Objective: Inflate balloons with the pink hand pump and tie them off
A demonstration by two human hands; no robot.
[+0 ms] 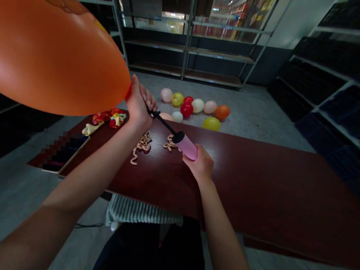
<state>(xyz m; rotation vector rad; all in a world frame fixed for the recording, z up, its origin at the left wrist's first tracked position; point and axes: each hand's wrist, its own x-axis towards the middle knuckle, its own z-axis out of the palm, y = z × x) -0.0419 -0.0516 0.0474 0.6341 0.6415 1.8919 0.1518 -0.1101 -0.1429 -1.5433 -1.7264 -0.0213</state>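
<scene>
Orange balloon [50, 52], lg., taut, w/ print nr. top. L hand [139, 105] closed on its neck; R hand [201, 163] grips pink pump [187, 146].

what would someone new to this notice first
The big orange balloon fills the upper left, its narrow end at the left grip. Next comes a pink pump with a black rod, in the right grip above the dark red table. Beyond, colourful balloons lie on the floor.
</scene>
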